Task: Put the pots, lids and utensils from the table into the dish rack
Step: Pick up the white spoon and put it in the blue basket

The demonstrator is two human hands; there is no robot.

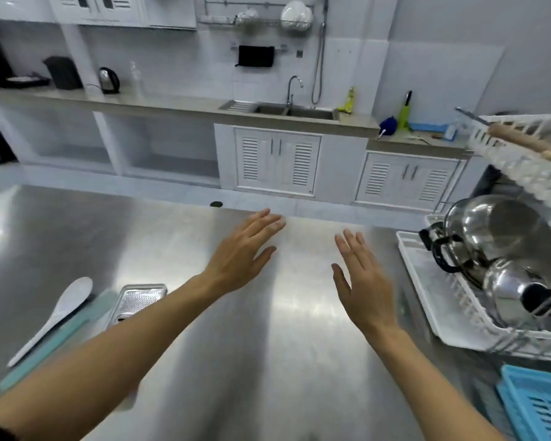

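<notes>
My left hand (240, 254) and my right hand (363, 281) hover open over the middle of the steel table (204, 361), fingers spread, holding nothing. At the table's left lie a white rice paddle (56, 315), a pale teal spatula (61, 337) and a metal grater (137, 302), partly hidden by my left forearm. The white dish rack (427, 288) stands at the right edge. In it rest a steel pot on its side (503, 230) and a steel lid with a black knob (519, 294). An upper rack tier (519, 167) carries a wooden handle (528, 144).
A blue plastic basket (538, 405) sits at the lower right corner. Beyond the table runs a counter with a sink (296, 111), a kettle (109, 80) and bottles. White cabinets line the far wall.
</notes>
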